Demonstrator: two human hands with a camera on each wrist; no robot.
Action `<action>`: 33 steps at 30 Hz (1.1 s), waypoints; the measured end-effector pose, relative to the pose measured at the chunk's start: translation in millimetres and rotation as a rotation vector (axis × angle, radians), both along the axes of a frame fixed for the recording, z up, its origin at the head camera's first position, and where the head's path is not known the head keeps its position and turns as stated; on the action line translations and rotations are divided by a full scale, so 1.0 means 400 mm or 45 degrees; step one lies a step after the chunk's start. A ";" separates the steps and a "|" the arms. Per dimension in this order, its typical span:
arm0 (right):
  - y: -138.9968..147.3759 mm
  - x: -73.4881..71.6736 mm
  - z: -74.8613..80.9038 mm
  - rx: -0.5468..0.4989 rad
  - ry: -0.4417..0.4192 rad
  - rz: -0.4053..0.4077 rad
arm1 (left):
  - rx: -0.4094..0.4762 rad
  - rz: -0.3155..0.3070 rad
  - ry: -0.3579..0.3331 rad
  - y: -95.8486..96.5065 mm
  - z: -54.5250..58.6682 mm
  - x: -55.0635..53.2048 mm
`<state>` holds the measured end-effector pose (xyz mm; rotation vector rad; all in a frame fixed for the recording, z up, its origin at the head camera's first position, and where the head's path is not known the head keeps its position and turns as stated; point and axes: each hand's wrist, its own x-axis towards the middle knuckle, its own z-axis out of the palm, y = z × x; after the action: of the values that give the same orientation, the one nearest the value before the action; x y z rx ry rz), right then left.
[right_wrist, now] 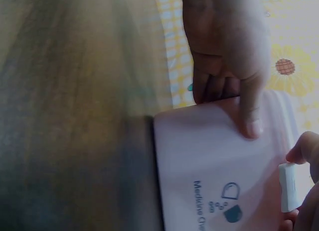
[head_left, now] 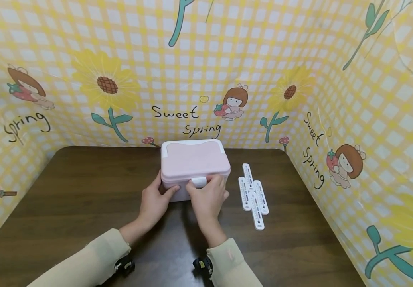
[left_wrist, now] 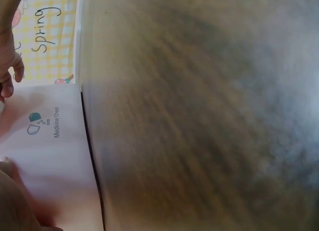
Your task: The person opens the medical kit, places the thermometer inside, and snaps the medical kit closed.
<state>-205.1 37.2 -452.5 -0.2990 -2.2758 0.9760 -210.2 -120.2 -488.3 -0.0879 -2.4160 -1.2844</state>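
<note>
A pale pink medicine box [head_left: 195, 159] with a white-edged lid stands at the back of the table, its lid down. "Medicine Chest" and a capsule print show on its front in both wrist views. My left hand [head_left: 155, 202] grips its left front corner, thumb [right_wrist: 252, 126] on the front and fingers along the side. At the front, my right hand [head_left: 208, 199] pinches the white latch [head_left: 199, 182] between thumb and fingers. To the right lie several slim white strips [head_left: 252, 198] with dark print, side by side and staggered.
The dark brown wooden table [head_left: 84, 191] has a yellow checked cloth wall [head_left: 127, 127] close behind the box and on both sides. A dark wrist device [head_left: 124, 265] sits at the left sleeve and another dark device [head_left: 203, 265] at the right sleeve.
</note>
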 end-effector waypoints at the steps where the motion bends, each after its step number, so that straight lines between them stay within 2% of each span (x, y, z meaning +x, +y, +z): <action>1: 0.002 0.002 0.004 0.011 -0.010 0.006 | 0.001 0.002 -0.001 0.001 0.000 0.001; 4: 0.007 0.009 0.011 0.025 -0.021 0.018 | 0.001 0.005 -0.009 0.001 0.000 0.000; 7: 0.003 0.018 0.006 0.016 0.012 -0.008 | 0.002 0.002 -0.021 0.000 0.002 0.000; 13: -0.018 0.037 -0.029 -0.101 0.120 -0.100 | -0.008 -0.007 -0.054 0.001 0.005 0.000; 17: -0.022 0.046 -0.049 -0.155 0.136 -0.127 | -0.007 -0.013 -0.064 0.004 0.007 0.001; 20: -0.018 0.047 -0.056 -0.191 0.096 -0.119 | 0.001 -0.021 -0.070 0.007 0.013 -0.005; 26: -0.008 0.048 -0.069 -0.267 -0.068 -0.078 | 0.032 -0.064 -0.100 0.007 0.018 -0.007; 30: 0.001 0.051 -0.076 -0.222 -0.154 -0.025 | 0.056 -0.076 -0.113 -0.001 0.014 0.000; 33: 0.019 0.054 -0.070 -0.178 -0.187 0.062 | 0.086 -0.087 -0.112 -0.008 0.012 0.002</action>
<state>-183.5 44.8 -480.4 -0.3879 -2.3602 1.1760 -209.6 -123.3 -483.5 -0.0976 -2.4594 -1.4275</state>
